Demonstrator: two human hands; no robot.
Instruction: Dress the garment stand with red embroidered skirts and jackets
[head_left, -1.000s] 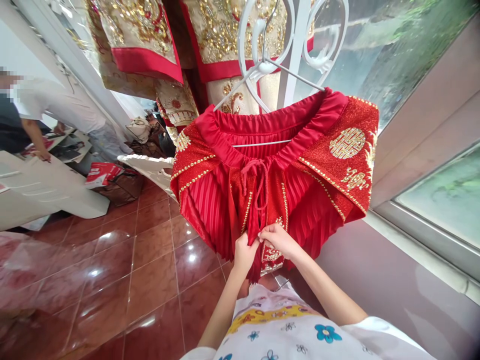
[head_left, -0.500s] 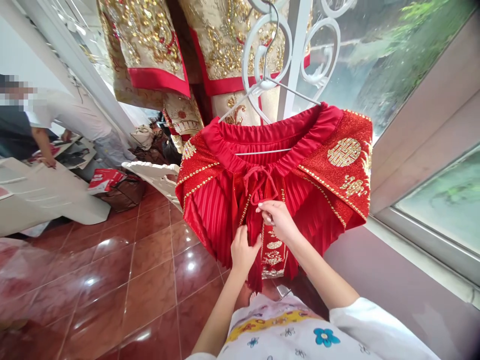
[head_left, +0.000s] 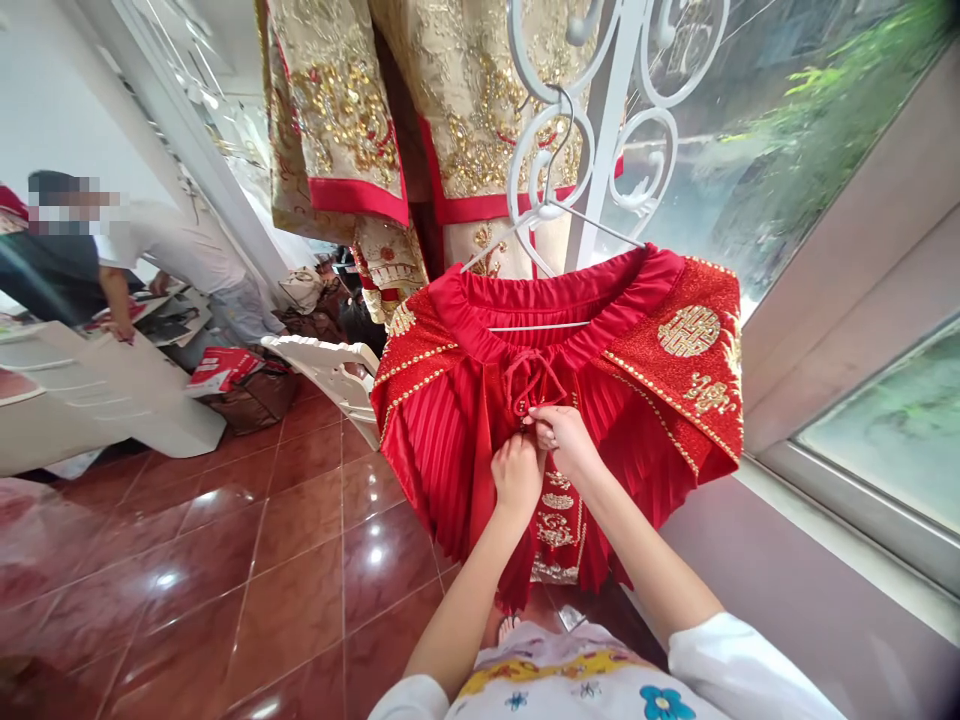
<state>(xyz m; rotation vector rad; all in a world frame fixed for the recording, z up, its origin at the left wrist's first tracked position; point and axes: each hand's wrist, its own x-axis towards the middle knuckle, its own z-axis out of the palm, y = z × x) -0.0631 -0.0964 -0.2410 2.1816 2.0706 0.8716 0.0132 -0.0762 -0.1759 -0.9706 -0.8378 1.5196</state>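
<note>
A red skirt point(head_left: 435, 430) with pleats, gold beading and gold embroidery hangs by its gathered waistband on a thin hanger point(head_left: 592, 222). A red drawstring point(head_left: 531, 368) is tied in a bow at the front of the waistband. Just under the bow, my right hand point(head_left: 564, 436) is closed in a pinch on the drawstring. My left hand point(head_left: 519, 474) is closed beside it, its knuckles toward me, against the skirt front. Its fingertips meet those of the right hand, and what they grip is hidden.
Cream, gold-sequined garments point(head_left: 345, 120) hang behind, by a white scrollwork frame point(head_left: 592, 150). A window point(head_left: 870, 440) is at right. Left stand a pale chair point(head_left: 322, 372), a brown bag point(head_left: 251, 400), a white counter point(head_left: 150, 390) and a person point(head_left: 161, 235) bending over it.
My left hand has moved up and right to meet my right hand, its fingers now curled in. The view has shifted slightly, so the skirt appears lower.
</note>
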